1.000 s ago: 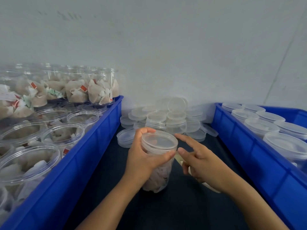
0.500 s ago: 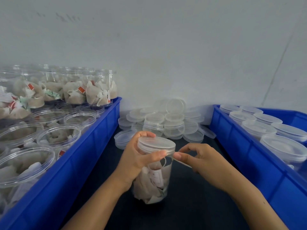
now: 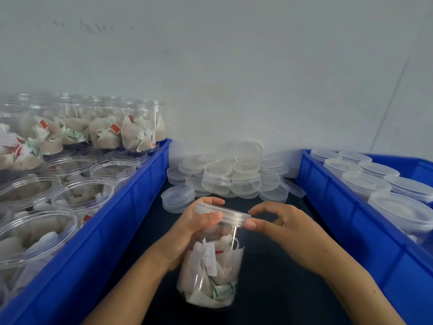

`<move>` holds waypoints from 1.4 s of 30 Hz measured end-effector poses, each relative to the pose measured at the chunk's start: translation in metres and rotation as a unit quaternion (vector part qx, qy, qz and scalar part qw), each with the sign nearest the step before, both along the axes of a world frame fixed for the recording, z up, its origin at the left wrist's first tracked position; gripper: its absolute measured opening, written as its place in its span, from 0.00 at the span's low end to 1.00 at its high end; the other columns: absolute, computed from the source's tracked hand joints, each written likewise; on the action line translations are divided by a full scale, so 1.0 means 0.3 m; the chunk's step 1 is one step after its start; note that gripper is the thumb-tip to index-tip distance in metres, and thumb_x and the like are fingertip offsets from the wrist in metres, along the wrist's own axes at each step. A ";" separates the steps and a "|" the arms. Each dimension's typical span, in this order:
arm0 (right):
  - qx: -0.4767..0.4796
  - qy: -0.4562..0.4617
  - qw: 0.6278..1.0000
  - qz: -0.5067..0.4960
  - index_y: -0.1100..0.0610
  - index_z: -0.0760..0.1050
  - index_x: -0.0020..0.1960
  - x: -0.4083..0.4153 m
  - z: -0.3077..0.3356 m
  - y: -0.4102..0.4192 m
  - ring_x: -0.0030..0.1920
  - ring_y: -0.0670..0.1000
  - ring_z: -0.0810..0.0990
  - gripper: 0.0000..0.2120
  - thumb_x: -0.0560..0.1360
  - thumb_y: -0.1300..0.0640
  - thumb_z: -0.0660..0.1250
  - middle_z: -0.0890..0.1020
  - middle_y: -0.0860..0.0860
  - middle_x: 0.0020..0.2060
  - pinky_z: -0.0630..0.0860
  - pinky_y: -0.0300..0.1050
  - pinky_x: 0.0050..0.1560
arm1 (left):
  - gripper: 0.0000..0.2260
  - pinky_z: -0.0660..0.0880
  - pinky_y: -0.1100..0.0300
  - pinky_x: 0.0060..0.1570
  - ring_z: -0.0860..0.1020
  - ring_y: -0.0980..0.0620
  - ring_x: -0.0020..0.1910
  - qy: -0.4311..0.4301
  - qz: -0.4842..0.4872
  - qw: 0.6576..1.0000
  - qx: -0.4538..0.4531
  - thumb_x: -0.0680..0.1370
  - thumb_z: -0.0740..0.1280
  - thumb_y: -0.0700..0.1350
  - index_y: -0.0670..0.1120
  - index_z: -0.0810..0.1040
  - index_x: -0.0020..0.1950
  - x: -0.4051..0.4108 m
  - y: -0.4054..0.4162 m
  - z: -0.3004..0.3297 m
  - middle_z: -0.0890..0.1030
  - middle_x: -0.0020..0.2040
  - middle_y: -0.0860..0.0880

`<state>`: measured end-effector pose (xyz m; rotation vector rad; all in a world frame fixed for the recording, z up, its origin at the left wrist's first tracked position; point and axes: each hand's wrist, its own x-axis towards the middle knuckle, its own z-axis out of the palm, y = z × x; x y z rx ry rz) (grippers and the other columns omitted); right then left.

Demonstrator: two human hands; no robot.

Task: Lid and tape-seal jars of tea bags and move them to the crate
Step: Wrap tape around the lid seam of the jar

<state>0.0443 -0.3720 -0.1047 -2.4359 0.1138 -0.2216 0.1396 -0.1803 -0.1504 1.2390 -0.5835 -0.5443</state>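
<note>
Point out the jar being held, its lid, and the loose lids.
jar [image 3: 210,273], head view, clear side wall
lid [image 3: 225,215], head view, front rim
loose lids [image 3: 234,177], head view, middle of pile

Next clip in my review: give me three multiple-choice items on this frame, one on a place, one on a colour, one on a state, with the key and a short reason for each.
1. Where does the pile of loose lids lie?
A. in the left crate
B. on the dark table by the wall, between the two crates
C. in the right crate

2. What colour is the left crate?
A. blue
B. green
C. grey

3. How is the jar in the person's hands?
A. open, no lid
B. lying on its side
C. upright with its lid on

Key: 1 B, the lids are heaped on the table against the wall. 2 A, its wall is plainly blue. 3 C, the left hand holds the jar upright and the right hand pinches the lid's rim.
</note>
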 end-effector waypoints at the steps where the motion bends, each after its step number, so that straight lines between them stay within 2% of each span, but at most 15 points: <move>1: 0.005 -0.001 1.000 0.002 0.37 0.75 0.57 0.001 -0.002 0.003 0.32 0.37 0.71 0.34 0.58 0.21 0.58 0.73 0.32 0.24 0.69 0.39 0.41 | 0.49 0.81 0.53 0.46 0.81 0.42 0.49 -0.002 -0.003 1.000 -0.001 0.50 0.83 0.61 0.42 0.71 0.64 0.001 0.002 -0.002 0.81 0.54 0.38; 4: 0.019 0.007 1.000 0.017 0.33 0.74 0.59 -0.002 0.001 0.005 0.38 0.39 0.74 0.35 0.57 0.20 0.58 0.74 0.31 0.25 0.75 0.44 0.51 | 0.47 0.80 0.56 0.48 0.81 0.45 0.50 -0.027 -0.010 1.000 0.012 0.52 0.82 0.62 0.42 0.72 0.63 0.004 0.006 -0.003 0.82 0.53 0.41; 9: 0.037 0.012 0.998 0.058 0.27 0.73 0.59 -0.004 0.005 -0.006 0.26 0.36 0.71 0.33 0.56 0.19 0.61 0.75 0.39 0.23 0.73 0.44 0.42 | 0.39 0.78 0.61 0.49 0.81 0.51 0.49 -0.089 -0.033 0.995 0.036 0.57 0.79 0.65 0.43 0.77 0.59 0.009 0.013 0.006 0.83 0.51 0.46; 11: 0.043 0.011 0.996 0.076 0.23 0.72 0.57 0.001 -0.005 0.004 0.35 0.36 0.77 0.32 0.55 0.17 0.59 0.82 0.41 0.34 0.78 0.50 0.53 | 0.39 0.78 0.60 0.50 0.81 0.50 0.50 -0.095 -0.031 0.995 0.032 0.57 0.78 0.66 0.43 0.78 0.59 0.011 0.018 0.003 0.83 0.51 0.45; 14: 0.027 -0.018 0.996 0.082 0.20 0.68 0.56 0.004 -0.012 0.021 0.57 0.35 0.77 0.30 0.55 0.16 0.54 0.80 0.27 0.52 0.73 0.47 0.64 | 0.41 0.78 0.58 0.51 0.80 0.48 0.51 -0.085 -0.023 0.996 0.017 0.58 0.78 0.67 0.42 0.77 0.61 0.012 0.023 -0.008 0.82 0.53 0.44; 17: 0.000 -0.021 0.997 0.071 0.18 0.67 0.55 0.006 -0.009 0.030 0.57 0.33 0.76 0.22 0.62 0.21 0.54 0.76 0.21 0.50 0.74 0.46 0.63 | 0.43 0.78 0.59 0.49 0.82 0.49 0.50 -0.078 -0.018 0.997 0.021 0.60 0.75 0.69 0.42 0.76 0.64 0.004 0.019 -0.005 0.84 0.53 0.44; 19: 0.010 -0.026 0.999 0.046 0.19 0.69 0.56 0.009 -0.013 0.031 0.58 0.34 0.76 0.22 0.62 0.22 0.54 0.75 0.21 0.52 0.74 0.45 0.63 | 0.42 0.79 0.61 0.49 0.83 0.47 0.52 -0.078 0.036 0.996 0.040 0.60 0.72 0.72 0.45 0.76 0.64 0.004 0.008 -0.006 0.84 0.53 0.44; 22: 0.036 -0.066 0.997 -0.017 0.28 0.73 0.61 0.017 -0.037 0.040 0.58 0.35 0.76 0.30 0.63 0.23 0.54 0.78 0.28 0.55 0.74 0.41 0.59 | 0.26 0.79 0.63 0.48 0.83 0.50 0.53 -0.100 0.155 0.983 0.024 0.72 0.63 0.67 0.51 0.78 0.61 -0.013 -0.024 -0.016 0.85 0.53 0.47; 25: 0.044 -0.109 0.990 -0.073 0.33 0.73 0.64 0.024 -0.064 0.068 0.45 0.35 0.78 0.25 0.69 0.29 0.58 0.82 0.33 0.45 0.75 0.35 0.49 | 0.21 0.76 0.68 0.53 0.81 0.63 0.52 -0.172 0.279 0.943 0.055 0.77 0.51 0.61 0.55 0.77 0.61 -0.056 -0.071 -0.037 0.84 0.52 0.57; 27: 0.058 -0.125 0.987 -0.083 0.35 0.74 0.64 0.027 -0.076 0.081 0.43 0.35 0.77 0.20 0.73 0.34 0.61 0.82 0.35 0.48 0.73 0.34 0.48 | 0.22 0.71 0.75 0.48 0.76 0.70 0.51 -0.226 0.366 0.897 0.105 0.77 0.47 0.63 0.58 0.73 0.63 -0.083 -0.087 -0.038 0.79 0.55 0.61; 29: 0.058 -0.131 0.986 -0.090 0.35 0.74 0.64 0.027 -0.078 0.086 0.43 0.34 0.74 0.19 0.74 0.35 0.62 0.81 0.35 0.54 0.71 0.34 0.49 | 0.28 0.69 0.73 0.42 0.75 0.66 0.47 -0.268 0.408 0.858 0.161 0.77 0.45 0.62 0.54 0.71 0.70 -0.089 -0.088 -0.027 0.72 0.57 0.56; 32: 0.036 -0.130 0.985 -0.112 0.34 0.74 0.64 0.022 -0.078 0.098 0.41 0.37 0.76 0.21 0.72 0.32 0.59 0.82 0.34 0.50 0.75 0.38 0.47 | 0.30 0.66 0.72 0.41 0.72 0.63 0.45 -0.304 0.428 0.825 0.212 0.77 0.43 0.61 0.52 0.67 0.74 -0.100 -0.087 0.001 0.69 0.58 0.54; 36: -0.016 -0.136 0.984 -0.110 0.32 0.69 0.66 0.009 -0.081 0.129 0.30 0.39 0.74 0.27 0.70 0.28 0.52 0.77 0.38 0.26 0.70 0.35 0.35 | 0.35 0.71 0.58 0.56 0.74 0.58 0.59 -0.275 0.389 0.850 0.226 0.72 0.46 0.73 0.58 0.60 0.75 -0.141 -0.101 0.008 0.69 0.68 0.56; 38: -0.030 -0.143 0.985 -0.092 0.33 0.68 0.67 0.002 -0.075 0.138 0.29 0.40 0.75 0.30 0.68 0.27 0.47 0.80 0.40 0.30 0.70 0.36 0.33 | 0.42 0.72 0.54 0.58 0.75 0.56 0.59 -0.215 0.382 0.876 0.201 0.61 0.56 0.80 0.60 0.61 0.70 -0.146 -0.105 0.019 0.73 0.63 0.60; 42: -0.032 -0.153 0.987 -0.040 0.36 0.65 0.67 -0.005 -0.065 0.142 0.27 0.42 0.74 0.18 0.77 0.39 0.53 0.81 0.45 0.31 0.74 0.40 0.32 | 0.39 0.77 0.59 0.48 0.78 0.63 0.46 -0.125 0.374 0.910 0.128 0.50 0.71 0.72 0.62 0.67 0.58 -0.111 -0.092 0.032 0.77 0.49 0.60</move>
